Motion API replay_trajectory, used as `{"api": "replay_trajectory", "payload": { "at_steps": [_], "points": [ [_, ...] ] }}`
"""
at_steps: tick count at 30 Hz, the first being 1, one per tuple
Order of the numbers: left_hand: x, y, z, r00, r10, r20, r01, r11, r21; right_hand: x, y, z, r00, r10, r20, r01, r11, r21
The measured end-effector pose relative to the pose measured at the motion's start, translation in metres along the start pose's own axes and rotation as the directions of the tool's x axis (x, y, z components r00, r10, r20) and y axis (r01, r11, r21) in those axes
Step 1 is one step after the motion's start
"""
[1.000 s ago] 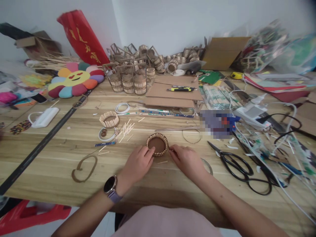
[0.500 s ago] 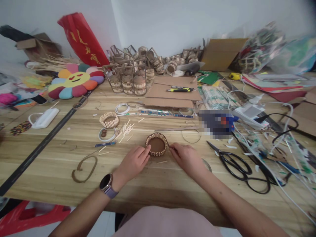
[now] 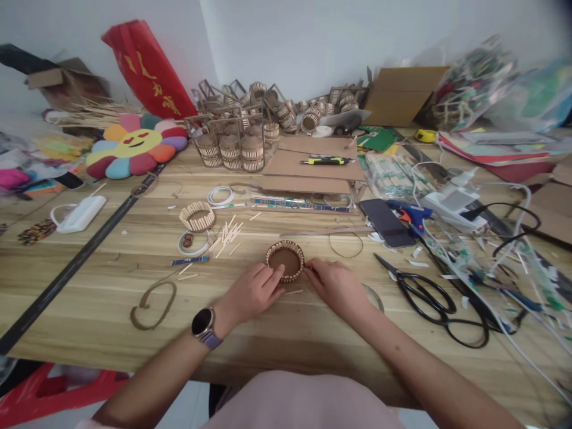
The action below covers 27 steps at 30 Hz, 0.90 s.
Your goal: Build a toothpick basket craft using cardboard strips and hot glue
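A small round basket with a brown base and a wall of short wooden sticks sits on the table in front of me. My left hand grips its front left wall, the thumb at the rim. At the right side of the basket, my right hand pinches the end of a thin brown strip lying against the wall; most of that end is hidden by the fingers. One loose stick lies just in front of the basket. Left of it are several loose sticks and a ring of pale sticks.
Black scissors, a phone and a blue glue gun lie to the right, among cables. A coiled brown strip is at left. Behind are a cardboard sheet, a yellow cutter and finished little baskets.
My left hand has slid right along the basket's front wall. The basket has shifted slightly right, and the strip's free length between it and my right hand looks shorter.
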<state>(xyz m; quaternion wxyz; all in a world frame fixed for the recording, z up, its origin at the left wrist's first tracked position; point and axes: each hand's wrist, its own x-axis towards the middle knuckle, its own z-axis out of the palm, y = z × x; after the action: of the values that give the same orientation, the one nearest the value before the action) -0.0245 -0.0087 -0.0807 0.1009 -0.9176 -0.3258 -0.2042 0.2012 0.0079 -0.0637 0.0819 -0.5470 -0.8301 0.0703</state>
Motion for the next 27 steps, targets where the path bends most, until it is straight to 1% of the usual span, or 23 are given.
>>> {"api": "replay_trajectory", "payload": {
  "at_steps": [3,8,10,12,15,18,21,23,25,27],
  "points": [
    [0.003,-0.002,0.0,1.0,-0.008,0.02,0.008,1.0,0.001,0.0,-0.001,0.0,1.0,-0.016,0.01,0.016,1.0,0.002],
    [0.003,-0.009,0.004,0.999,0.022,0.043,-0.02,0.999,-0.048,-0.003,0.0,0.001,0.999,-0.03,0.014,0.03,1.0,-0.008],
    [0.004,-0.01,0.005,0.997,0.007,0.072,-0.003,0.998,-0.062,-0.005,0.001,0.003,0.999,-0.035,0.008,0.035,0.999,-0.006],
    [0.006,-0.008,0.003,0.991,-0.037,0.125,0.044,0.998,-0.054,-0.007,0.002,0.006,0.999,-0.037,-0.001,0.037,0.999,-0.004],
    [0.015,-0.001,-0.004,0.969,-0.145,0.197,0.145,0.989,0.019,-0.012,0.001,0.012,1.0,-0.024,-0.016,0.024,1.0,-0.003],
    [0.024,0.006,-0.011,0.95,-0.241,0.198,0.235,0.971,0.054,-0.017,-0.001,0.017,0.996,0.004,-0.084,-0.001,0.999,0.04],
    [0.031,0.009,-0.013,0.95,-0.269,0.158,0.275,0.961,-0.016,-0.021,-0.001,0.014,0.991,-0.03,-0.13,0.048,0.989,0.139],
    [0.033,0.01,-0.011,0.955,-0.256,0.15,0.266,0.962,-0.056,-0.022,0.001,0.007,0.991,-0.091,-0.1,0.109,0.974,0.196],
    [0.035,0.01,-0.009,0.956,-0.243,0.166,0.257,0.964,-0.069,-0.022,0.005,-0.002,0.985,-0.172,-0.004,0.167,0.948,0.272],
    [0.035,0.009,-0.008,0.951,-0.249,0.184,0.265,0.962,-0.07,-0.02,0.01,-0.009,0.961,-0.252,0.111,0.199,0.915,0.35]
  ]
}}
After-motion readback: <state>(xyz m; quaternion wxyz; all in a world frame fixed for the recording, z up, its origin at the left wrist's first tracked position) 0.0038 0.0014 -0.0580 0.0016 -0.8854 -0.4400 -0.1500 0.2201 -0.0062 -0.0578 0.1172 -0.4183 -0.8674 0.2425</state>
